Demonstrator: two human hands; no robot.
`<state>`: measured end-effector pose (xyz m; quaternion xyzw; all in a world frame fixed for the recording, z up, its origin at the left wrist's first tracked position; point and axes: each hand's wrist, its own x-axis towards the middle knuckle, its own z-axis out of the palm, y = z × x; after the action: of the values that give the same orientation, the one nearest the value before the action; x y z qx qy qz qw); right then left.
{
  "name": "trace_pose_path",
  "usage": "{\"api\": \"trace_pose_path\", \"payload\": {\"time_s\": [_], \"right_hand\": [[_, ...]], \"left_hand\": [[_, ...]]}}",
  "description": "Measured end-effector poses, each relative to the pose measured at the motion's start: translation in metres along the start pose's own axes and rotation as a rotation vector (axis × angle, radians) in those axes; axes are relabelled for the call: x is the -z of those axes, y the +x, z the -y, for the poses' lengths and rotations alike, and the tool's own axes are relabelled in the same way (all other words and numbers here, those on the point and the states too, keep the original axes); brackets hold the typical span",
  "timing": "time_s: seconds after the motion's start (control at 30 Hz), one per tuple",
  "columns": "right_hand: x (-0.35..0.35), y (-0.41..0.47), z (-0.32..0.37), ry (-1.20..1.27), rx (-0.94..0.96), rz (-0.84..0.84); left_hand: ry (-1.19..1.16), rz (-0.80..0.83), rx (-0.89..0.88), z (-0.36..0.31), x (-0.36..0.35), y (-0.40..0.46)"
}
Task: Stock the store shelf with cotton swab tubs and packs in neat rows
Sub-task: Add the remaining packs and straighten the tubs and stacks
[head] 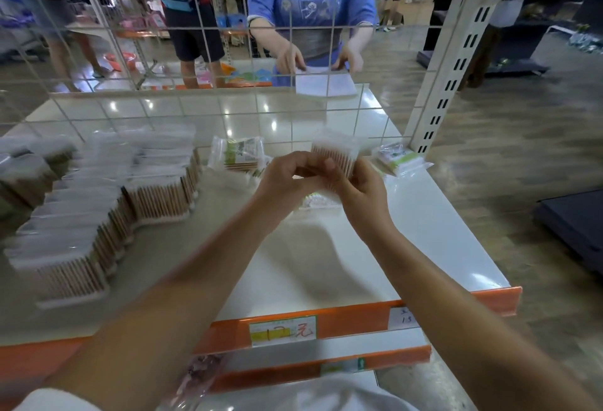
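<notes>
Here both hands are meeting above the white shelf point(424, 215): the right hand point(362, 187) is gripping a clear cotton swab tub point(336, 153), and the left hand point(287, 175), fingers curled, is pinching at its lower edge. Rows of tubs point(98, 208) are standing at the left.

Single head-worn view, forward and down, close over the shelf point(424, 231).

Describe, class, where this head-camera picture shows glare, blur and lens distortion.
Head view: ceiling lights glare as bright spots on the glossy white shelf; the swab tubs at left and the pack in the hands smear with motion blur; the wide lens bows the wire grid and shelf upright.
</notes>
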<state>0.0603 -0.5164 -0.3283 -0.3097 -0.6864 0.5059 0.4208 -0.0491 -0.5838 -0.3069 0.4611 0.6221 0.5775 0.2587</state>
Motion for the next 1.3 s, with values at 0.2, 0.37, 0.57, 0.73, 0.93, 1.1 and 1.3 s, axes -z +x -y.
{"api": "trace_pose_path", "payload": {"time_s": [0.2,0.37,0.57,0.73,0.93,1.1,1.3], "right_hand": [[-0.009,0.001,-0.002,-0.014,-0.054,-0.074],[-0.019,0.002,0.003,0.041,-0.073,-0.083],[-0.051,-0.001,0.011,-0.012,-0.006,-0.059],[-0.094,-0.004,0.022,0.033,0.032,0.023],[-0.146,-0.013,0.028,0.09,0.021,0.1],[-0.178,-0.022,0.032,0.046,0.046,0.173],[-0.207,-0.029,0.031,-0.049,0.058,0.06]], "left_hand": [[0.329,-0.018,-0.082,0.012,0.022,0.0],[0.85,-0.077,-0.128,0.014,0.052,-0.007],[0.954,-0.095,-0.151,0.008,0.09,-0.017],[1.034,-0.108,-0.137,0.003,0.133,-0.026],[1.066,-0.14,-0.088,-0.002,0.184,-0.042],[1.079,-0.176,-0.068,0.009,0.228,-0.056],[1.094,-0.103,-0.075,0.025,0.265,-0.074]]}}
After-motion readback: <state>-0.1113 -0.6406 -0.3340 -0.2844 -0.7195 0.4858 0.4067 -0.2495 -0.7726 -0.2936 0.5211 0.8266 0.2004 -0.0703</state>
